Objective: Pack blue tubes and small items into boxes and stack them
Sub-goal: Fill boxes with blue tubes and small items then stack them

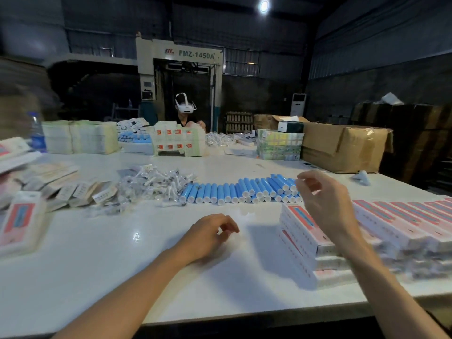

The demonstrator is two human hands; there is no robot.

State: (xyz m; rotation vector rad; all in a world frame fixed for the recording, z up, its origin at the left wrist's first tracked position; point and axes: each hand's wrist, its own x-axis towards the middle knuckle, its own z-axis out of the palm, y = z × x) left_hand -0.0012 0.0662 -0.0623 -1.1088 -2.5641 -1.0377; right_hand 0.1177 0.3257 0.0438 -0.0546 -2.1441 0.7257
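Observation:
A row of several blue tubes (pixel 234 190) with white caps lies across the middle of the white table (pixel 97 253). Left of the tubes sits a heap of small clear-wrapped items (pixel 151 184). Stacks of filled white and pink boxes (pixel 308 238) stand at the right. My left hand (pixel 210 234) rests low over the table with loosely curled fingers and holds nothing. Raised above the left end of the box stacks, my right hand (pixel 322 199) has relaxed, empty fingers, close to the right end of the tube row.
Flat unfolded boxes (pixel 61 189) lie at the left, with a pink box (pixel 20 221) nearer me. Across the table a person in a headset (pixel 185 108) works behind piles of packs. A large cardboard carton (pixel 344 145) stands at the far right, a water bottle (pixel 36 133) at the far left.

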